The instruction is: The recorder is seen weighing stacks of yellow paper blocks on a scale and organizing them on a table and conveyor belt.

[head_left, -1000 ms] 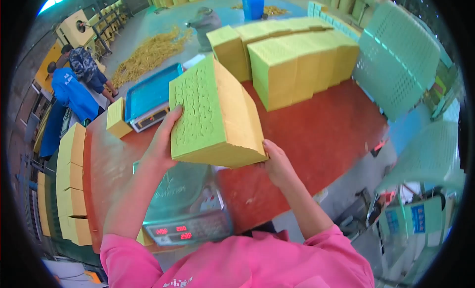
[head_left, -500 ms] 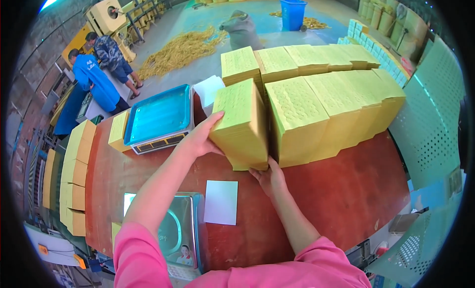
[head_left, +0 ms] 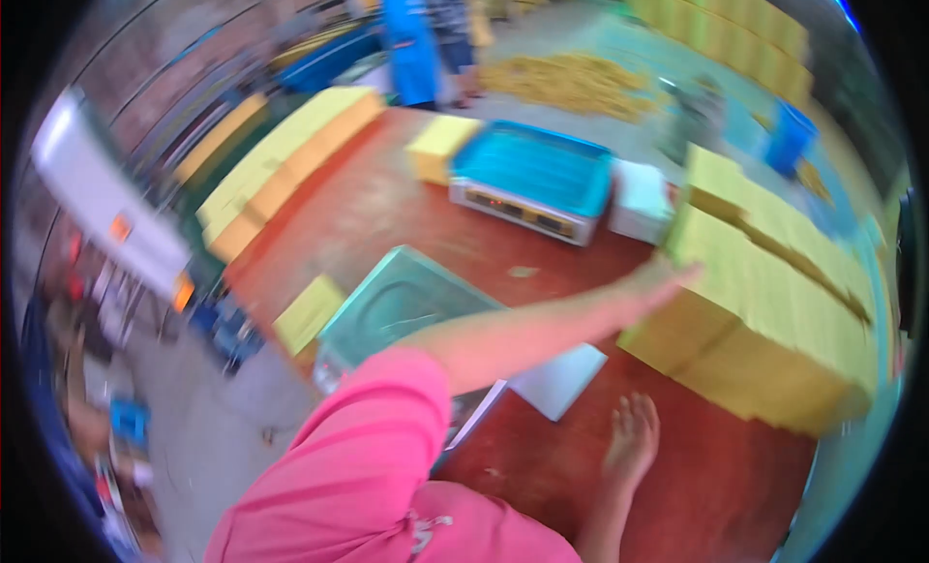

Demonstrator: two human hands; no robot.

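Note:
My left hand point(head_left: 663, 284) reaches across to the tall stacks of yellow paper point(head_left: 764, 273) at the right. Its fingers are stretched out at the near left corner of the front row; blur hides whether they touch it. Lower down, my right hand point(head_left: 634, 435) hovers near the red tabletop point(head_left: 523, 263) with fingers extended and nothing in them. Between my arms lies a white sheet point(head_left: 571, 384), partly covered by my left forearm. That arm also crosses in front of a scale with a shiny, clear-covered top point(head_left: 402, 297).
A scale with a blue tray point(head_left: 532, 166) stands at the far side, between a yellow paper block point(head_left: 440, 149) and a white stack point(head_left: 641, 200). More yellow stacks point(head_left: 281, 171) line the left edge. Two people stand beyond, near a yellow heap point(head_left: 571, 84) on the floor.
Both hands have let go of the yellow paper stack, which now seems to stand with the rows. The view has swung left, and my right hand has drawn back toward me.

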